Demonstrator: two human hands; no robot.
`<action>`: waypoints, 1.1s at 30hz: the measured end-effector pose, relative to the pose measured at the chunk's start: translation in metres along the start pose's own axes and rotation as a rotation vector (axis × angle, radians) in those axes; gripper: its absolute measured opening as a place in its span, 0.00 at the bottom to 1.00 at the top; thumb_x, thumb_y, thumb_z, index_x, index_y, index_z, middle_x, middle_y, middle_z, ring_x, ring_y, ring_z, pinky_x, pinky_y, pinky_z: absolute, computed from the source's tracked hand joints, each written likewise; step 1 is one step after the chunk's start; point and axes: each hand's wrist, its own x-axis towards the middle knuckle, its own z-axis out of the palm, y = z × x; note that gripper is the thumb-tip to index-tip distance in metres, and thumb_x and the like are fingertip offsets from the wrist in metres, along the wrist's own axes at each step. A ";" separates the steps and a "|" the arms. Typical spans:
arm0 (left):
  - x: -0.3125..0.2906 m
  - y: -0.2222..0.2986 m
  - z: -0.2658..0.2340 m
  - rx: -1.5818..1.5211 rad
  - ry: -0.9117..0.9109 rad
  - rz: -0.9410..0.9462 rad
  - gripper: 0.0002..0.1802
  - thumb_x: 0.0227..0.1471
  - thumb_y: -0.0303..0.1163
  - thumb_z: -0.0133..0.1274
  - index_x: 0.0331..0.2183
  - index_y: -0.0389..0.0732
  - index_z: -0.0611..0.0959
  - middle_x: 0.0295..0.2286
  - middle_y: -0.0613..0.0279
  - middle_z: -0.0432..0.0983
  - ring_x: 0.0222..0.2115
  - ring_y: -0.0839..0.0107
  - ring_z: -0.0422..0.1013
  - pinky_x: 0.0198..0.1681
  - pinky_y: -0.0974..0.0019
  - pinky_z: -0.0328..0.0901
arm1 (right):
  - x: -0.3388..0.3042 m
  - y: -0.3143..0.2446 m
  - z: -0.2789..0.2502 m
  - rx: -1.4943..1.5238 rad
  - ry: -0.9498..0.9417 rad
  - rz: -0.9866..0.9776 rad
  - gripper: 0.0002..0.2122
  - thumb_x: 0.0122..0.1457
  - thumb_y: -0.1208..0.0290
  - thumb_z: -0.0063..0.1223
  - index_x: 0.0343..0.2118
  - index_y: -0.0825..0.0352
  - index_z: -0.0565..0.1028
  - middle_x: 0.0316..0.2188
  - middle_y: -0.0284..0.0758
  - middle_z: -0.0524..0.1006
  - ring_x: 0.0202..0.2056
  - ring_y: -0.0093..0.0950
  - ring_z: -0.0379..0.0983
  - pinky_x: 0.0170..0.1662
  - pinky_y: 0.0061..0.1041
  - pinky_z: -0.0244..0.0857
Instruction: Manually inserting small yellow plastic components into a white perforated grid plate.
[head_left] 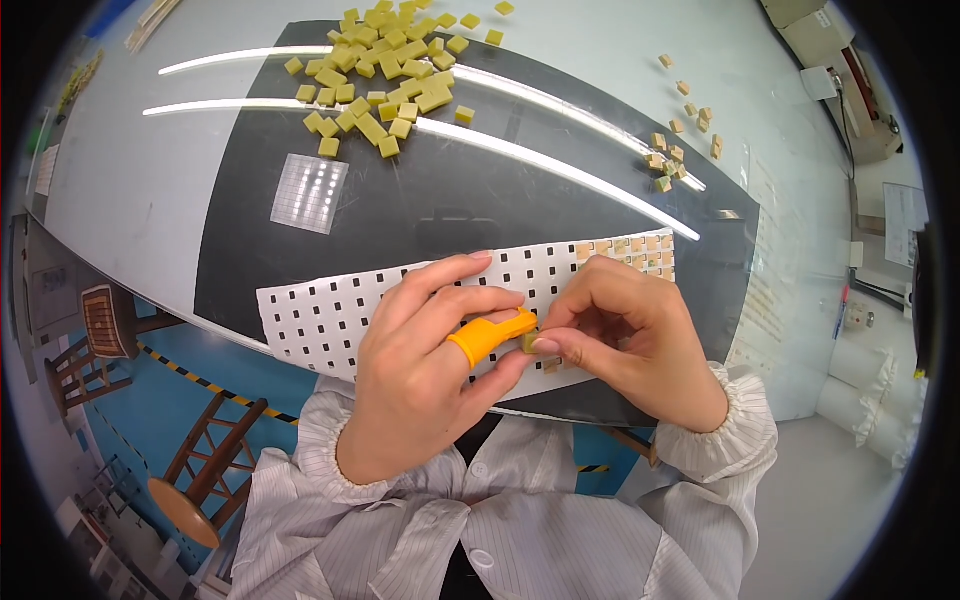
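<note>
My left hand point(415, 350) wears an orange plastic finger sleeve point(484, 338) with a narrow tip on its index finger. Between that tip and the left thumb is a small yellow-green block point(530, 343), mostly covered by fingers. My right hand point(630, 335) is closed, its thumb and index finger pinched at the same block; anything finer between them is hidden. Both hands are over a white perforated sheet point(318, 308) with rows of small dark rectangular holes. Beige pieces point(640, 247) fill the holes at its right end.
Many yellow-green blocks point(388, 147) lie heaped at the far side of the dark mat point(300, 255). A clear gridded square point(310, 193) lies left of centre. Small beige-sided blocks point(657, 141) are scattered at the far right. Wooden stools point(185, 508) stand on the blue floor, lower left.
</note>
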 end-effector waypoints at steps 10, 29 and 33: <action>-0.001 -0.001 -0.001 0.008 -0.009 -0.001 0.13 0.35 0.24 0.66 0.29 0.37 0.83 0.36 0.65 0.78 0.47 0.58 0.71 0.45 0.58 0.67 | -0.019 0.010 0.023 -0.466 0.414 -0.225 0.07 0.48 0.83 0.65 0.31 0.69 0.80 0.29 0.31 0.76 0.23 0.17 0.70 0.25 0.15 0.64; -0.002 0.000 -0.002 0.007 -0.026 -0.038 0.15 0.33 0.22 0.68 0.30 0.37 0.86 0.36 0.64 0.80 0.49 0.56 0.70 0.47 0.59 0.68 | -0.019 0.016 0.029 -0.525 0.450 -0.294 0.08 0.47 0.82 0.66 0.31 0.67 0.79 0.27 0.30 0.75 0.21 0.18 0.69 0.24 0.16 0.63; -0.001 -0.001 -0.002 0.006 -0.017 -0.023 0.14 0.34 0.23 0.67 0.29 0.37 0.84 0.36 0.65 0.79 0.48 0.57 0.71 0.46 0.59 0.68 | -0.017 0.014 0.028 -0.516 0.446 -0.272 0.08 0.47 0.82 0.66 0.30 0.68 0.79 0.26 0.30 0.75 0.21 0.17 0.68 0.23 0.16 0.62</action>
